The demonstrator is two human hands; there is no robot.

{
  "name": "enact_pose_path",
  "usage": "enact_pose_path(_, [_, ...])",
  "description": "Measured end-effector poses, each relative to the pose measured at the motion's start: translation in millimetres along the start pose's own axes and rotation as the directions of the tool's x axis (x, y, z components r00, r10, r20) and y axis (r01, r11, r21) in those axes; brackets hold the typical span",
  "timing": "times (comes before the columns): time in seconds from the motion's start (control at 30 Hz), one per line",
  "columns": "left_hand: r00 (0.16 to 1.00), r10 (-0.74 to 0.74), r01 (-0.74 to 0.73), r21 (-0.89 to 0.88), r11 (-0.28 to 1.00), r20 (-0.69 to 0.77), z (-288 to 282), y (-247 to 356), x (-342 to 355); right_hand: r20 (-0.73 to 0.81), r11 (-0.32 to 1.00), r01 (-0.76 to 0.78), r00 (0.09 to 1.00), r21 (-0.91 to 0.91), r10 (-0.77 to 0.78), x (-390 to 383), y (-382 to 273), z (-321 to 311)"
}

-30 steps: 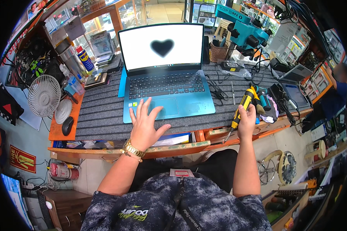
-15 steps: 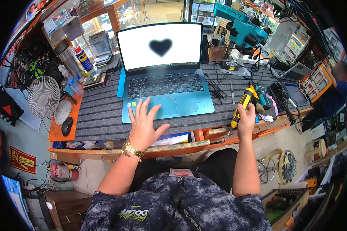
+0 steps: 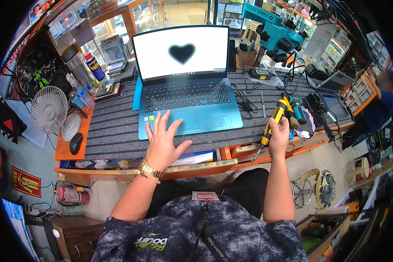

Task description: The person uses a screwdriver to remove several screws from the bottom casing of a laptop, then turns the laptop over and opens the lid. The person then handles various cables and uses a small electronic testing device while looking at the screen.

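Two bare hands work at the front of a cluttered repair bench. The left hand point(image 3: 163, 142) lies flat with fingers spread wide on the palm rest of a teal laptop point(image 3: 187, 102), just left of its touchpad, and holds nothing; a gold watch point(image 3: 150, 169) sits on its wrist. The laptop stands open on a grey ribbed mat point(image 3: 113, 131), its screen white with a dark heart shape in the middle, and two small square stickers, one green and one pale, sit on the palm rest near the fingertips. The right hand point(image 3: 279, 137) is closed around a yellow and black electric screwdriver point(image 3: 273, 122), which tilts with its bit pointing down past the bench's wooden front edge, well right of the laptop.

Behind the laptop to the left stands a blue and yellow spray can point(image 3: 94, 67) with a red cap. A small white desk fan point(image 3: 49, 109) stands at the bench's left end, with a black mouse point(image 3: 75, 143) near it. Lower left, a red rectangular sign point(image 3: 26, 181) with yellow lettering hangs on the wall. A teal microscope point(image 3: 273, 37) rises behind the mat on the right.
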State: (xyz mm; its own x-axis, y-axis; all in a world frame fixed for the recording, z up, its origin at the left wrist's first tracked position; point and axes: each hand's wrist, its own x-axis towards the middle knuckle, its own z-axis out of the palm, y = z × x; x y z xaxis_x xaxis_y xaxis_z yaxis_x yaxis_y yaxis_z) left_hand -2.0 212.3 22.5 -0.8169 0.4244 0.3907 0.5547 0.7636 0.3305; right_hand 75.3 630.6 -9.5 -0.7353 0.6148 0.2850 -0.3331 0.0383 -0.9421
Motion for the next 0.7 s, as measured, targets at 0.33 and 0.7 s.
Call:
enact_pose_path(0.33, [1.0,0.004,-0.004,0.005,1.0,-0.012,-0.9,-0.2,-1.1,-0.003,1.0,0.003,1.0,0.002,-0.003,-1.4,-0.6,2.7])
enact_pose_path(0.7, [0.999,0.0,0.0,-0.005,1.0,-0.037,-0.9,3.6,-0.9,-0.145,0.896,-0.279,0.959,-0.344,0.243,49.9,-33.5,0.5])
